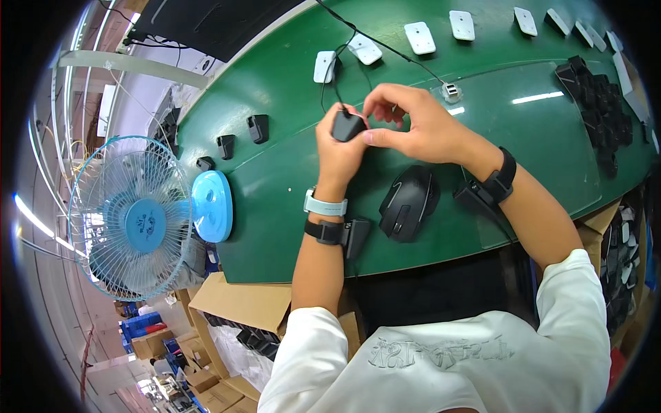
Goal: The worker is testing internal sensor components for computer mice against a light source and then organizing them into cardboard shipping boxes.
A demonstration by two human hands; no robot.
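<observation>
My left hand [337,155] is closed around a small black angular device [348,126]. A black cable [339,89] runs to its far end. Close at its right side is my right hand [416,127], with the thumb tip at the device's edge. The fingers of that hand are curled but stand apart from the thumb, and nothing shows between them. Below the hands, a black computer mouse [407,205] lies on the green table [289,206]. Each wrist has a black strap with a small black box; the left one also carries a pale watch band [325,205].
White oval-ended pieces [420,38] are spread along the far side. Black parts [597,110] are heaped at right; several black units [258,129] stand at left. Beside the table is a blue fan [141,220]. A small white plug block [450,91] hangs on a cable.
</observation>
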